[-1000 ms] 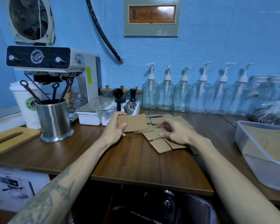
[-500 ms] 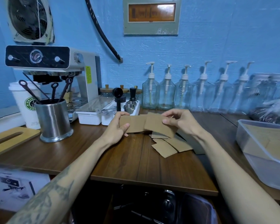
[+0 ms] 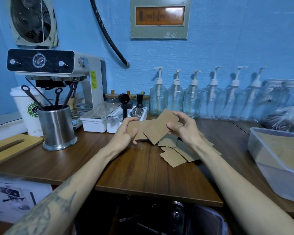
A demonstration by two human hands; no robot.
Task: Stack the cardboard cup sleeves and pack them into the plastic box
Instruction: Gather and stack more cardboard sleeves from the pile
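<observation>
Left hand grips a small sleeve stack above the table's middle; right hand pinches one sleeve. They look light and bendy, so grab edges.

Both hands raised, left and right, fingers curled.

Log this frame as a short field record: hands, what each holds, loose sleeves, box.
left hand: grips a small stack of sleeves above the table
right hand: pinches one tilted sleeve, overlapping the stack
loose sleeves: scattered flat on the table, below the right hand
box: at the right edge, already holds sleeves
</observation>
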